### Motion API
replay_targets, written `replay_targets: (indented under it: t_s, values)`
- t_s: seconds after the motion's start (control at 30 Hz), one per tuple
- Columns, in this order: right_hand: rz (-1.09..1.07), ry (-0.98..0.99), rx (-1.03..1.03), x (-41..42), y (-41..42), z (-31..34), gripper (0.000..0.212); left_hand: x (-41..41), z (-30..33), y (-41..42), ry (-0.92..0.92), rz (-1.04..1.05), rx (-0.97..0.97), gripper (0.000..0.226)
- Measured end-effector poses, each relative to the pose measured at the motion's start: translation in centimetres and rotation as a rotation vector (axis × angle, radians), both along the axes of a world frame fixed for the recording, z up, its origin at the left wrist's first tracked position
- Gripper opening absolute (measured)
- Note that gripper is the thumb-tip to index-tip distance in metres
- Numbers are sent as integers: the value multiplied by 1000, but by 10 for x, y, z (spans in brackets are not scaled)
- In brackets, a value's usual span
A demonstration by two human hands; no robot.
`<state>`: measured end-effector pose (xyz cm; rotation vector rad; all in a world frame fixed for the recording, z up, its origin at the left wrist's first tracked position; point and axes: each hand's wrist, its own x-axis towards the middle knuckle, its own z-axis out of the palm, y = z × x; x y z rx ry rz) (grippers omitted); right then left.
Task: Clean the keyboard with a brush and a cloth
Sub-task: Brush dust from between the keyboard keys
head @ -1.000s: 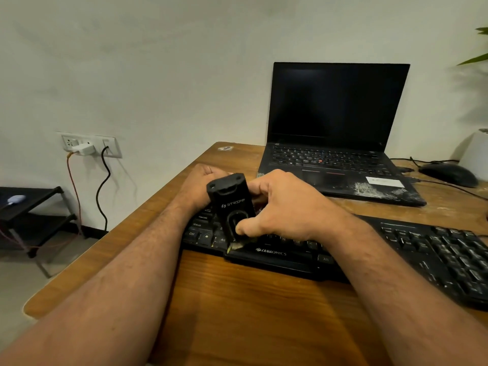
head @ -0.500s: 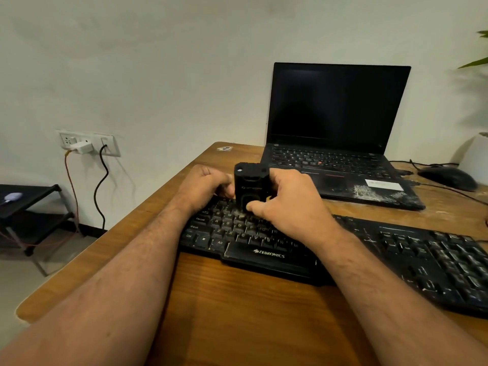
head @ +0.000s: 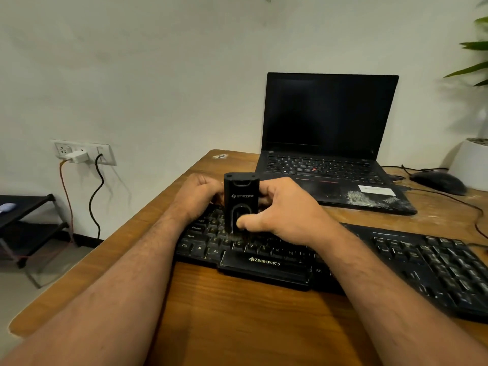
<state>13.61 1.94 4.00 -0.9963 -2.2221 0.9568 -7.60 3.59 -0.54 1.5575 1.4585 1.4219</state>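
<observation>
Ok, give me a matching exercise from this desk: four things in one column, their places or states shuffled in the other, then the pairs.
Things:
1. brush
2. laptop
3. mouse
4. charger

Places or states:
A. plugged into the wall socket
B. open, screen dark
C. upright on the keyboard, held by the right hand
D. on the desk right of the laptop

Pairs: 1-C, 2-B, 3-D, 4-A

one keyboard [head: 343,262], one brush [head: 240,202], one laptop [head: 330,143]
</observation>
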Motion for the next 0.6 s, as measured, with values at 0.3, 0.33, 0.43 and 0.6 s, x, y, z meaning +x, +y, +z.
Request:
replay_targets:
  t_s: [0.3, 0.33, 0.43, 0.6]
  values:
    - [-89, 4, 44, -3, 6, -3, 41, -1, -1, 1, 22, -18, 2, 37]
    - [-35, -3, 6, -2, 4, -2, 41, -1, -1, 2, 12, -24, 2, 35]
    - [-68, 15, 10, -3, 4, -3, 40, 0, 1, 2, 3, -32, 10, 38]
    - [-63, 10, 10, -5, 5, -2, 43, -1, -1, 3, 16, -16, 16, 42]
